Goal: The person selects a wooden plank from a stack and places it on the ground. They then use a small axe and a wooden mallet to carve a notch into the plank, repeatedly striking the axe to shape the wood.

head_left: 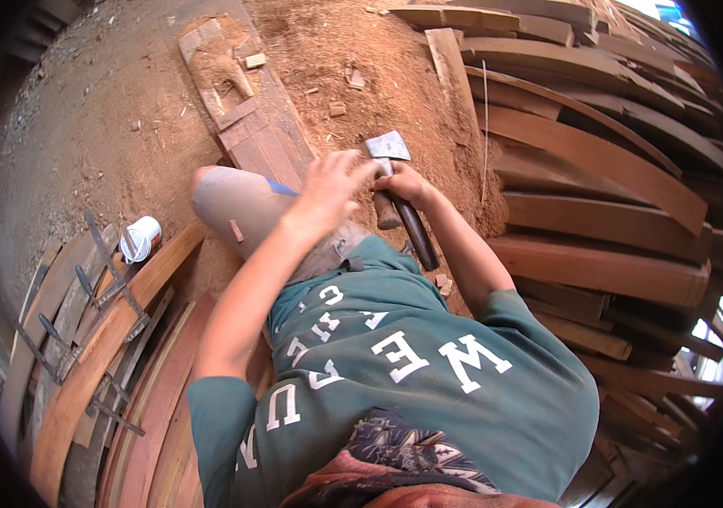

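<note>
My right hand (pixel 405 184) grips a hatchet by its dark wooden handle (pixel 417 234), just below the grey steel head (pixel 388 146), which points up and away from me. My left hand (pixel 328 184) is beside it with fingers spread, fingertips reaching the hatchet's neck under the head; I see nothing held in it. Both hands hover above my bent knee (pixel 239 203) in grey trousers. My teal shirt with white lettering (pixel 429 372) fills the lower middle.
Reddish sawdust (pixel 319 51) covers the ground ahead, with a worn flat board (pixel 247 110) lying on it. Stacked curved wooden planks (pixel 598 212) fill the right side. At left lie more curved planks with metal clamps (pixel 112 279) and a small white can (pixel 140 240).
</note>
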Demonstrator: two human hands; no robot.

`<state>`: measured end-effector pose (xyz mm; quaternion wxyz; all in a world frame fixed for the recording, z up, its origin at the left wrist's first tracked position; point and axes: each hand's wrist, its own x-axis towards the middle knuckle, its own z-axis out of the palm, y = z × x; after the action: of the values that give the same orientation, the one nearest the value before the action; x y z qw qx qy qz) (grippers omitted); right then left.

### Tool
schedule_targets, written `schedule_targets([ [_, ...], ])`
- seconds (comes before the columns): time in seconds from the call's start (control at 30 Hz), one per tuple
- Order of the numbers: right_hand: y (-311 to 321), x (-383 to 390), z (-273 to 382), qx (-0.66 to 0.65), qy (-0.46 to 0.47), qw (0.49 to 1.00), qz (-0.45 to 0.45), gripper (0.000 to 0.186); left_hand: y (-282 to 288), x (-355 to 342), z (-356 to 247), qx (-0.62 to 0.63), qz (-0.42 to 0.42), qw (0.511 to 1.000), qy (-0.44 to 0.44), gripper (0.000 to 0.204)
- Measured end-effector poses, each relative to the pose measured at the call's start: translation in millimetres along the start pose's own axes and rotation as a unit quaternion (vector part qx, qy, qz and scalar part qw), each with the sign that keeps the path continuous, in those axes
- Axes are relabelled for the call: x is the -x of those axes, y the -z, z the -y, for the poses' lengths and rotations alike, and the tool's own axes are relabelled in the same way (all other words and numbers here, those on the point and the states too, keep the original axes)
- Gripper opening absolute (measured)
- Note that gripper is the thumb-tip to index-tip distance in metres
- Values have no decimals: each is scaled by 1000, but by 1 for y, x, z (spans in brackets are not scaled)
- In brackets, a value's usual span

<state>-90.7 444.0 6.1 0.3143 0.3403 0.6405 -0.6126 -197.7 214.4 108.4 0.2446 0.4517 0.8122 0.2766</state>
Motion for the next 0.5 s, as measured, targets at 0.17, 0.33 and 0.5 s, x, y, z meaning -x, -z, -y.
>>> schedule_targets([
  [0.17, 14, -3, -118, 350, 153, 911, -153, 51, 57, 76, 37, 55, -52, 985, 155, 59],
  [0.33, 34, 53, -180, 339, 5, 917, -212, 41, 62, 176, 83, 66, -123, 948, 284, 56],
  [0.5, 18, 73, -286, 281, -66, 936, -203, 48, 47, 237, 97, 77, -88, 919, 377, 57],
])
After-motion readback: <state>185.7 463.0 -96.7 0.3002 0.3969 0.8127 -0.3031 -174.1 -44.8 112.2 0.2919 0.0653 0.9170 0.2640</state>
